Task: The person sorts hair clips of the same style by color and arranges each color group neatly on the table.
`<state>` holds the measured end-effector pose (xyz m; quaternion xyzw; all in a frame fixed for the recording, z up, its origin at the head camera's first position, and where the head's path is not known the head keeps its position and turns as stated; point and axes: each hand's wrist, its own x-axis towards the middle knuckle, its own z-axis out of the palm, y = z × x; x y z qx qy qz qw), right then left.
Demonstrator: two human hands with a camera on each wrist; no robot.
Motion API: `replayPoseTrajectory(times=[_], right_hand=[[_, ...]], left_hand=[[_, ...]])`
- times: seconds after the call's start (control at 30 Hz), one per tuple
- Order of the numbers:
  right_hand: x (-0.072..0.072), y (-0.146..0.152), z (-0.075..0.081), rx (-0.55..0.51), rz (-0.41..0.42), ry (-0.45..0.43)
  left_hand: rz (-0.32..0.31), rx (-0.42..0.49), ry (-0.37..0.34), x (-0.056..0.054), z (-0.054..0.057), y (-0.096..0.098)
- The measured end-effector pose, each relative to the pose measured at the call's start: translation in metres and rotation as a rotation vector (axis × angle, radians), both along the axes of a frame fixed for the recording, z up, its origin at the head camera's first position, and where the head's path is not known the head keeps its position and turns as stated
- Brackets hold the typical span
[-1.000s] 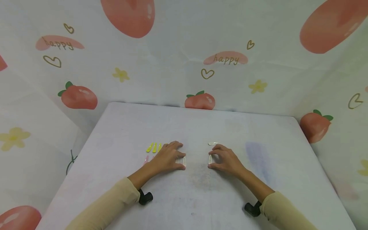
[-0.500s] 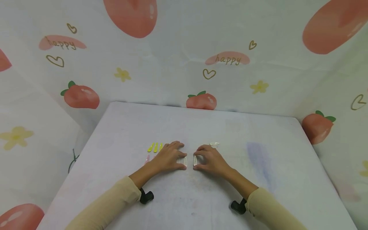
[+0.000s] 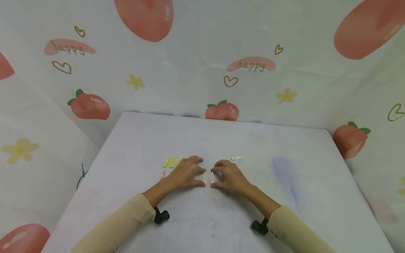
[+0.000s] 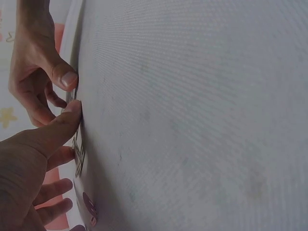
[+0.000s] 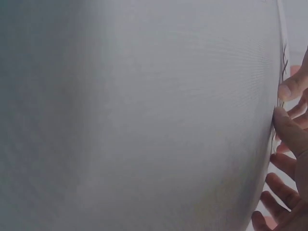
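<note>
Near the middle of the table, my left hand (image 3: 186, 174) has thumb and index finger at the two ends of a white snap hair clip (image 3: 204, 177). Another white clip shows in part behind that thumb and finger. A narrow gap to the right, my right hand (image 3: 230, 176) pinches a second white hair clip (image 3: 212, 177) end to end, parallel to the first. In the left wrist view, several overlapping clips (image 4: 79, 156) lie by the left thumb (image 4: 62, 122). The right wrist view has both hands' thumbs close together at the table surface.
A loose white hair clip (image 3: 236, 158) lies beyond the right hand. Several yellow clips (image 3: 167, 162) stand in a row behind the left hand, partly covered by it. A pink clip (image 3: 163, 174) shows beside the left wrist. A patterned cloth (image 3: 177, 95) hangs behind the table.
My right hand has slid left with its white hair clip, coming close to the clip at my left hand. The left hand has stayed in place; the head view has shifted slightly.
</note>
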<state>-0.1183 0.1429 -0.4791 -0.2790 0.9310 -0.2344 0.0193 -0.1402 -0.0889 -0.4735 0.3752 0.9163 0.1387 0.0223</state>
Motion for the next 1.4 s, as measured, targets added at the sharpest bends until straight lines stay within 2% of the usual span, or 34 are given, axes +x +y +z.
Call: replayPoseTrajectory(times=[0.33,0.47,0.77,0.97,1.17,1.4], right_hand=[[0.000,0.002,0.002,-0.007,-0.012,-0.011],[-0.001,0.012,0.004,0.014,-0.082,-0.016],[-0.004,0.051,0.004,0.024,-0.248,0.077],[-0.009,0.067,0.004,0.028,-0.317,0.130],[-0.015,0.073,0.000,0.014,-0.353,0.121],[-0.022,0.071,-0.001,-0.017,-0.353,0.102]], left_hand=[[0.006,0.001,-0.020,0.000,0.002,0.000],[0.010,-0.002,-0.034,0.001,0.003,0.001],[0.016,-0.009,-0.027,0.001,0.003,0.001],[0.015,-0.013,-0.028,0.001,0.002,0.000],[0.007,0.000,-0.017,0.000,0.001,0.000],[0.013,-0.002,-0.019,0.000,0.001,0.000]])
